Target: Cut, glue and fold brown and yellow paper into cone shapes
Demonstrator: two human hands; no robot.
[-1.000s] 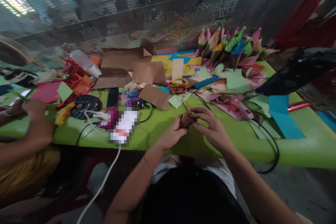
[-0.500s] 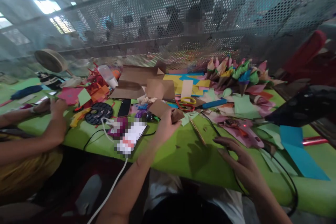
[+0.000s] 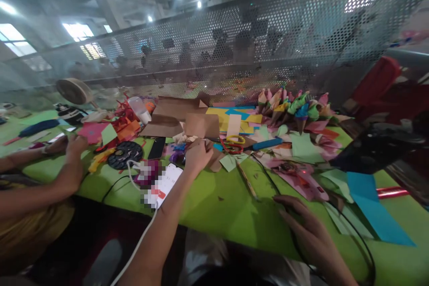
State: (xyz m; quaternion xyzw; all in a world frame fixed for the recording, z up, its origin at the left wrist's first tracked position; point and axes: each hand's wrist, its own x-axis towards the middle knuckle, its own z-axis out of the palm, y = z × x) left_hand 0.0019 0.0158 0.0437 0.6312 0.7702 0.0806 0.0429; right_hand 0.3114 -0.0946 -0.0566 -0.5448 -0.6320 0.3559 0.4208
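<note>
Across the scrap pile in front of me reaches my left hand (image 3: pixel 199 157), its fingers bent together. The fingertips are partly hidden, and I cannot make out what they pinch, if anything. Just right of them lies a small piece of brown paper (image 3: pixel 217 161), partly covered by the hand. My right hand (image 3: pixel 298 219) hovers low by the table's near edge, fingers apart and holding nothing. A black cable (image 3: pixel 271 178) runs close by it. Between the hands lies a yellow pencil-like stick (image 3: pixel 247 181), with pale green paper scraps (image 3: pixel 229 162) above it.
Scissors (image 3: pixel 234 143) and a blue-handled tool (image 3: pixel 266 144) lie ahead. Paper cones (image 3: pixel 295 109) stand at the back right. A phone on a white cable (image 3: pixel 167 183) sits by my left forearm. Another person's hands (image 3: pixel 75 145) work at left. A perforated metal screen (image 3: pixel 201 62) stands behind.
My left hand has shifted left over the brown paper towards the scraps behind it. My right hand stays near the same spot, open. The camera view has tilted up a little.
</note>
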